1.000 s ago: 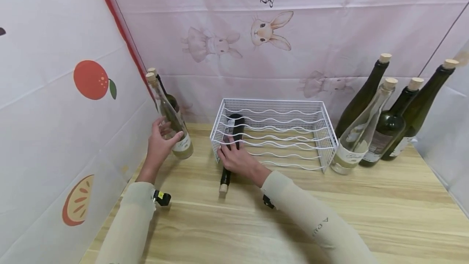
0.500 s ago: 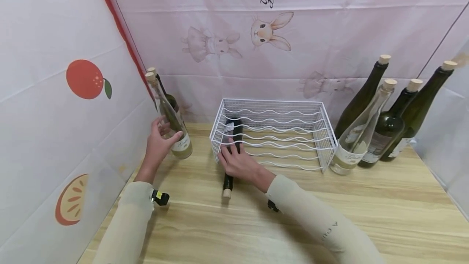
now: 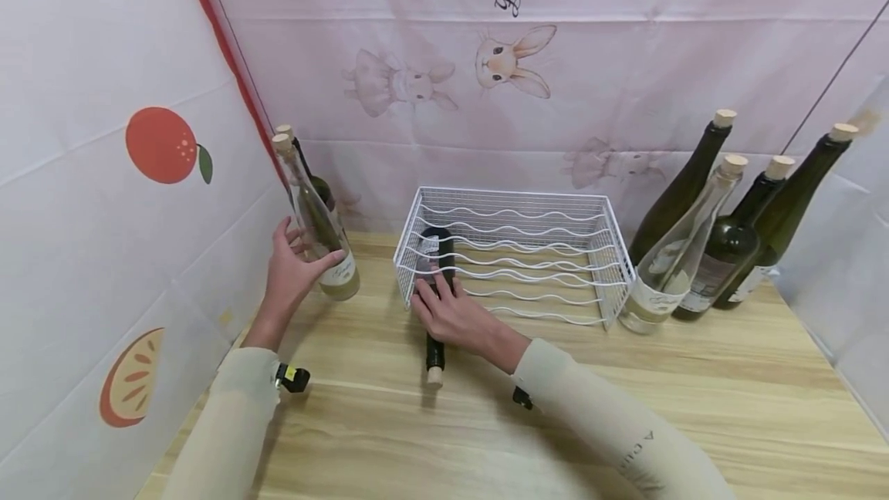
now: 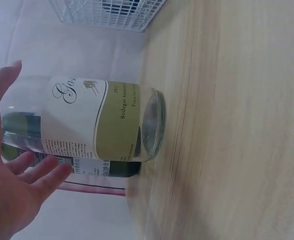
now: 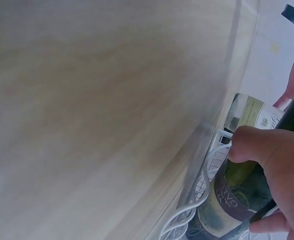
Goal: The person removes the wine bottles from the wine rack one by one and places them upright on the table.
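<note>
My right hand (image 3: 460, 319) grips a dark wine bottle (image 3: 435, 244) that lies in the white wire rack (image 3: 618, 276), at its left end. The corked neck points toward me over the rack's front. In the right wrist view, the thumb and fingers curl round the bottle's shoulder (image 5: 244, 180), just above a purple and cream label. At the left, my left hand (image 3: 290, 268) is spread around a clear corked bottle (image 3: 340, 275), fingers relaxed. The left wrist view shows the thumb and fingers apart on either side of this bottle (image 4: 119, 122); contact is hard to tell.
Behind the clear bottle stands a dark corked bottle (image 3: 321, 190). Several upright corked bottles, including another clear one (image 3: 656, 295), crowd the rack's right side. A pink curtain (image 3: 444, 122) closes the back, and a white sheet (image 3: 69, 214) the left.
The dark bottle has slid a little toward me in the rack, its cork now lower and further right, with my right hand following. The left hand has shifted slightly left.
</note>
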Demonstrator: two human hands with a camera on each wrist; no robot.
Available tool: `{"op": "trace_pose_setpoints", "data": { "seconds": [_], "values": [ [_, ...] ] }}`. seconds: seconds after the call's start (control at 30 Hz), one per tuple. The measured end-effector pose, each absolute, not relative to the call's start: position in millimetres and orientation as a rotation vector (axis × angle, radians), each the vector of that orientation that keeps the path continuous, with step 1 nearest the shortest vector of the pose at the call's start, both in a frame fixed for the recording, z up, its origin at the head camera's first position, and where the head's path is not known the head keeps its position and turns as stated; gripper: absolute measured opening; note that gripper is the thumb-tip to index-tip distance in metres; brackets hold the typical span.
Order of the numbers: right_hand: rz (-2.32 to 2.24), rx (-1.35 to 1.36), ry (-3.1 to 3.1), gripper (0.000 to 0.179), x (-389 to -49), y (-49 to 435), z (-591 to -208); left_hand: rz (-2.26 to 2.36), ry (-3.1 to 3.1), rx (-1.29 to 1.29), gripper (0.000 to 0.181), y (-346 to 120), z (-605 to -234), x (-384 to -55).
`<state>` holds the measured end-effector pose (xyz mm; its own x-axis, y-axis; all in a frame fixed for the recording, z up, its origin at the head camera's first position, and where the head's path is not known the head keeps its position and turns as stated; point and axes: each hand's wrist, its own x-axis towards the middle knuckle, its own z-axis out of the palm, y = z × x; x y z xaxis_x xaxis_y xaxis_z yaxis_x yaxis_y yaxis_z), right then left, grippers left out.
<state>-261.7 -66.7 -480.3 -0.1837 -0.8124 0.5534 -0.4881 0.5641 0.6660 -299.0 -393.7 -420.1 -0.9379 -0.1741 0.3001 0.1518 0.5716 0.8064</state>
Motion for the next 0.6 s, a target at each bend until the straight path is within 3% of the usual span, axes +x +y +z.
{"op": "trace_pose_setpoints", "data": {
  "seconds": [0.13, 0.33, 0.6],
  "values": [
    [-0.407, 1.092, -1.822, 0.036, -262.2, -62.8, -482.8, -1.286, -2.426, 0.023, 0.126, -392.3, -419.6, -295.7],
    [-0.367, 1.128, -1.837, 0.045, -255.5, -54.8, -481.6, -1.168, -2.326, 0.006, 0.121, -386.5, -419.3, -289.8],
    [-0.393, 1.191, -1.868, 0.039, -249.5, -43.6, -484.7, -0.766, -2.207, -0.131, 0.113, -377.5, -415.3, -278.7]
  ]
}}
